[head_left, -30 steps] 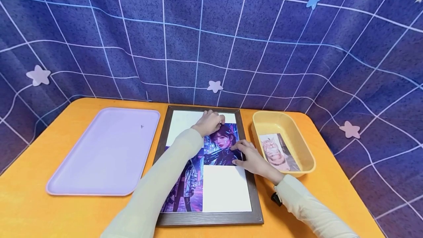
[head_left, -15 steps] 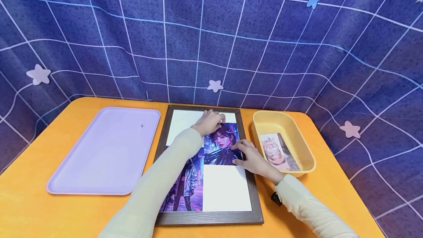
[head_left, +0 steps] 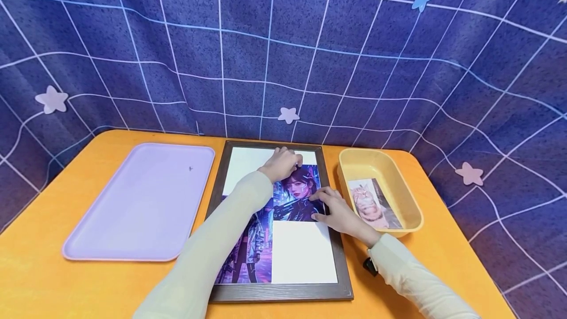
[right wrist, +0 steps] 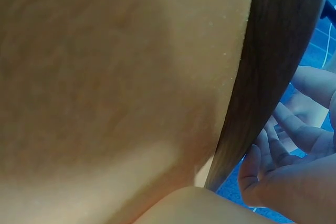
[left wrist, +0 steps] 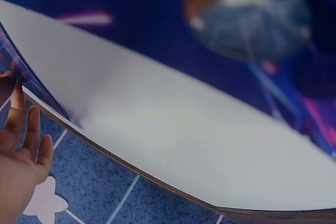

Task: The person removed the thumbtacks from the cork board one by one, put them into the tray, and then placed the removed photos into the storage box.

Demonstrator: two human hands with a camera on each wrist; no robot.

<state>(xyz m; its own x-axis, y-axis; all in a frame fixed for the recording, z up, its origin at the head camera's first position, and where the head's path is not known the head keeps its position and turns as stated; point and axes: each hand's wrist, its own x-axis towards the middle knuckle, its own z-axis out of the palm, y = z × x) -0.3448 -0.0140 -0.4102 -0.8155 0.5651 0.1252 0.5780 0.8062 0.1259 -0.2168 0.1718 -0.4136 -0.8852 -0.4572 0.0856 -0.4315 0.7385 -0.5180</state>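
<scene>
In the head view a dark wooden frame (head_left: 283,293) lies flat around a white board (head_left: 303,252). A picture card (head_left: 294,193) showing a figure with a gun covers part of the right half. At its top edge my left hand (head_left: 282,164) pinches the card with curled fingers; in the left wrist view an index finger meets the card's edge. My right hand (head_left: 338,210) reaches over the frame's right side, thumb and fingers spread on the card's right part. Another picture (head_left: 250,255), of a jacketed figure, fills the lower left, partly hidden by my left sleeve.
A lilac tray (head_left: 141,206) lies to the left of the frame. On the right stands a yellow bin (head_left: 406,193) with a cat picture (head_left: 367,206) and a darker one under it. Behind the orange table (head_left: 35,260) hangs a blue grid-patterned curtain (head_left: 248,53).
</scene>
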